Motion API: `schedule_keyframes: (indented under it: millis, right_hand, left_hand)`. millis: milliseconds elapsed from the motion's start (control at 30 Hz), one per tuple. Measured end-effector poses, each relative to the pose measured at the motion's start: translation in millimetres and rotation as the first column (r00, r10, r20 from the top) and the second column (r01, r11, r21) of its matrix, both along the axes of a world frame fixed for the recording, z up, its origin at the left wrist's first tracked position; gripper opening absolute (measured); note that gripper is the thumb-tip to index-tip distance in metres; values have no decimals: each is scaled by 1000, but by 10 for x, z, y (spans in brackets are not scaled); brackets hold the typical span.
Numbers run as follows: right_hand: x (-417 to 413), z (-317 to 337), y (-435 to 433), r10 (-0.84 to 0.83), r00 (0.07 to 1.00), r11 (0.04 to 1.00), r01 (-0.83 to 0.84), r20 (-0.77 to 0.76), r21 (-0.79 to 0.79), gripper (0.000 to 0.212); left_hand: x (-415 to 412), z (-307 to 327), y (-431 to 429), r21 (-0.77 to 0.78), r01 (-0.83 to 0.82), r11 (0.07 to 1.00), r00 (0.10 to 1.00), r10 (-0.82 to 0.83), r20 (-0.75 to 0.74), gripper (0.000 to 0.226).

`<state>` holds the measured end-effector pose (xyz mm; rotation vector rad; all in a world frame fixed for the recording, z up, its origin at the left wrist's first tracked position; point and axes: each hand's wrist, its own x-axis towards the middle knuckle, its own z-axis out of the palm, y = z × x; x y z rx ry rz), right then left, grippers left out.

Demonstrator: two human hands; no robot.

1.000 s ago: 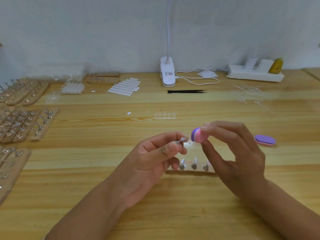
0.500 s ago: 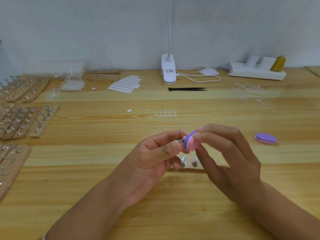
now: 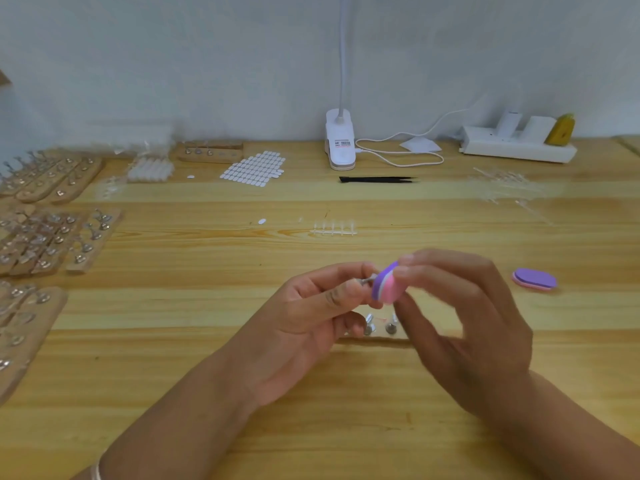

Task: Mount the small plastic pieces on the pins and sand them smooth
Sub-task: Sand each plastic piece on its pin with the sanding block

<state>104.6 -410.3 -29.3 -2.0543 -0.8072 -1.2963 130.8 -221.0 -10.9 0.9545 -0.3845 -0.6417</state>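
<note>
My left hand (image 3: 311, 317) pinches a small metal pin (image 3: 366, 281) between thumb and fingers; whatever plastic piece sits on its tip is hidden behind the sanding block. My right hand (image 3: 460, 317) holds a small purple-and-pink sanding block (image 3: 386, 284) by its fingertips, its face against the pin's tip. Below the hands lies a wooden holder strip (image 3: 381, 336) with upright metal pins (image 3: 369, 323). A clear sprue of small plastic pieces (image 3: 333, 229) lies on the table beyond the hands.
A second purple sanding block (image 3: 535, 279) lies to the right. Wooden strips with pins (image 3: 52, 237) crowd the left side. At the back are white adhesive tabs (image 3: 254, 168), black tweezers (image 3: 377, 180), a clip lamp (image 3: 340, 143), a power strip (image 3: 517, 148) and loose clear sprues (image 3: 502, 185).
The sanding block has moved left onto the pin's tip and tilted, so its purple face now shows. The hands have closed the gap between them.
</note>
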Motion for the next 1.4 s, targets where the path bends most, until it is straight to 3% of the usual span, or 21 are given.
schedule_keyframes:
  millis: [167, 300, 533, 633, 733, 867, 933, 1000, 1167, 1300, 1400]
  right_hand:
    - [97, -30, -144, -78, 995, 997, 78, -68, -3, 29]
    - [116, 17, -219, -136, 979, 983, 153, -149, 104, 29]
    - [22, 53, -132, -28, 979, 997, 43, -200, 71, 27]
    - [-40, 38, -48, 36, 979, 999, -31, -199, 27, 26]
    - [-32, 11, -8, 52, 977, 997, -61, -208, -37, 32]
    - [25, 22, -95, -10, 973, 1000, 9, -232, -6, 28]
    - [-10, 19, -46, 39, 975, 999, -34, -217, 26, 30]
    - [-41, 0, 19, 88, 975, 996, -90, -203, 0, 32]
    - [33, 45, -84, -18, 981, 1000, 14, -192, -21, 31]
    - [-38, 18, 23, 49, 991, 997, -55, -128, -50, 27]
    - [8, 33, -55, -8, 989, 996, -5, -147, -90, 28]
  left_hand:
    - [-3, 35, 25, -9, -8, 1000, 1000, 8, -12, 35]
    - [-12, 53, 42, 123, -133, 983, 982, 114, 150, 29]
    - [-103, 81, 30, 253, -408, 877, 876, 298, 380, 23]
    - [-148, 71, -7, 309, -526, 793, 785, 312, 535, 25]
    - [-178, 72, -27, 296, -572, 765, 736, 320, 597, 27]
    - [-182, 73, -21, 309, -567, 763, 755, 332, 565, 25]
    - [-182, 75, -24, 311, -547, 778, 775, 330, 539, 26]
    - [-184, 70, -31, 317, -537, 782, 781, 318, 538, 28]
    - [-179, 69, -30, 346, -527, 776, 798, 311, 517, 25]
    - [-191, 68, -57, 349, -495, 795, 813, 283, 509, 30]
    - [-185, 61, -50, 366, -509, 779, 815, 297, 498, 29]
